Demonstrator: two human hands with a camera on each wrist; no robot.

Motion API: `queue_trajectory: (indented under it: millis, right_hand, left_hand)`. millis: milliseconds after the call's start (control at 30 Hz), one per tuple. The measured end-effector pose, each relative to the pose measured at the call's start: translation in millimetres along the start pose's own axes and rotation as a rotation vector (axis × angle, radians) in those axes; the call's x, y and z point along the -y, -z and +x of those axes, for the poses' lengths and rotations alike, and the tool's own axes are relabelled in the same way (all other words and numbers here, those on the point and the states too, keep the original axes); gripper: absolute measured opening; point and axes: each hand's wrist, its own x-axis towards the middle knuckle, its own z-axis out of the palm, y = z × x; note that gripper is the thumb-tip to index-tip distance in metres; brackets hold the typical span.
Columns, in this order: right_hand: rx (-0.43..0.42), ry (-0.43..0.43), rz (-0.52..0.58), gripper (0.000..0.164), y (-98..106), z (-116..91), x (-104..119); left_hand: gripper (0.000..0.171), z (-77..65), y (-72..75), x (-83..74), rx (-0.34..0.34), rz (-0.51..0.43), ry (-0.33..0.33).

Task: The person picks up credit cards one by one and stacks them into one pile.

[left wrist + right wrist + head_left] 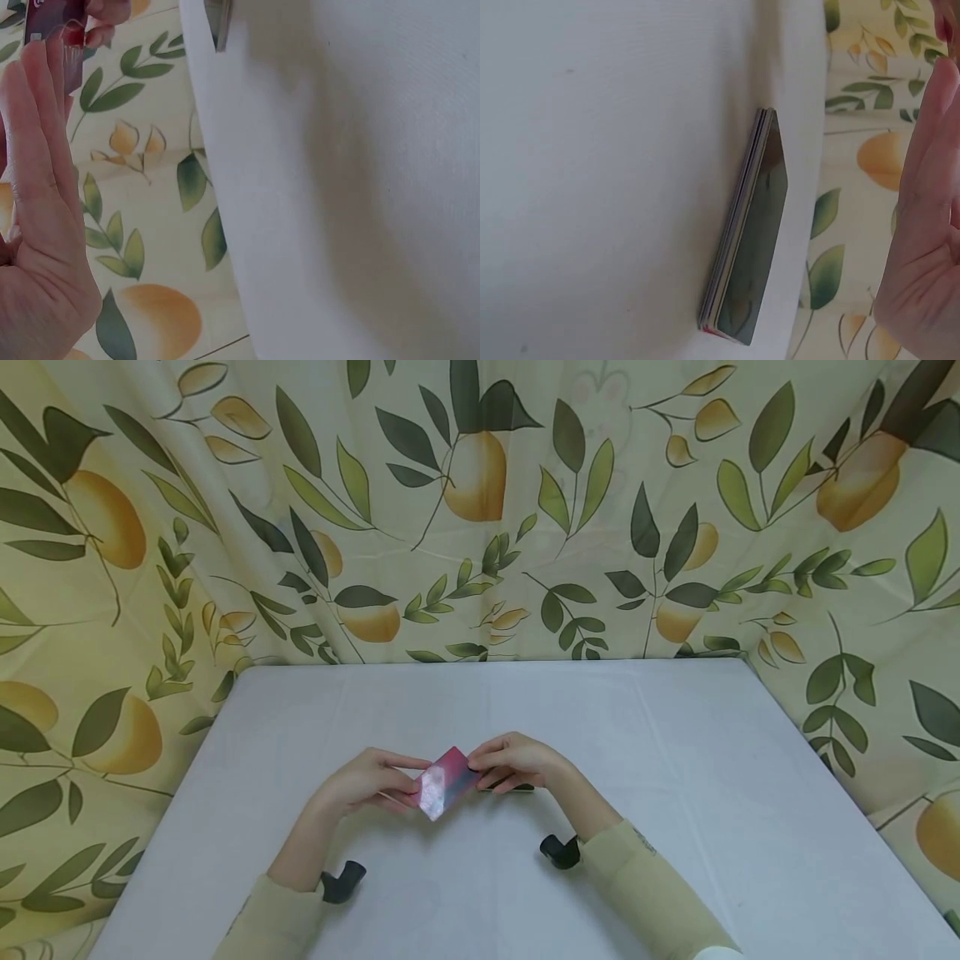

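Observation:
Both hands hold one glossy pink and blue card (448, 783) up above the table, tilted. My left hand (373, 779) pinches its left edge between thumb and fingers. At the card's right edge, my right hand (522, 758) grips it with thumb and fingertips. Part of the card (73, 71) shows behind the fingers in the left wrist view. Below the right hand lies a neat stack of cards (754, 240) on the table, its top dark and reflective. In the head view that stack (517, 789) is mostly hidden by the right hand.
A white cloth covers the table (487, 710). Behind it and at the sides hangs a curtain (480, 552) printed with fruit and leaves. Black wrist-worn devices (343, 882) stick out from both sleeves just over the table.

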Motion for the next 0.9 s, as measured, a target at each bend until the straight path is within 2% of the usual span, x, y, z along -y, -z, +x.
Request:
queue_trajectory:
  millis: [300, 433, 533, 733, 900]
  right_hand:
    - [-0.053, 0.007, -0.005, 0.030, 4, -7, -9]
    - [-0.090, 0.005, 0.048, 0.031, 7, -10, -11]
    - [-0.141, 0.002, 0.093, 0.032, 10, -13, -13]
    - [-0.275, -0.019, 0.187, 0.033, 15, -19, -16]
    - [-0.335, -0.014, 0.263, 0.037, 19, -26, -19]
  left_hand:
    - [0.039, 10.6, -5.6, 1.8, 0.033, -0.003, 0.016]
    - [0.038, 18.4, -9.6, 3.0, 0.006, -0.028, 0.017]
    - [0.041, 25.0, -16.4, 4.2, -0.064, -0.090, 0.021]
    - [0.043, 38.0, -38.3, 8.3, -0.251, -0.325, 0.025]
    - [0.044, 43.9, -58.3, 12.5, -0.355, -0.464, 0.003]
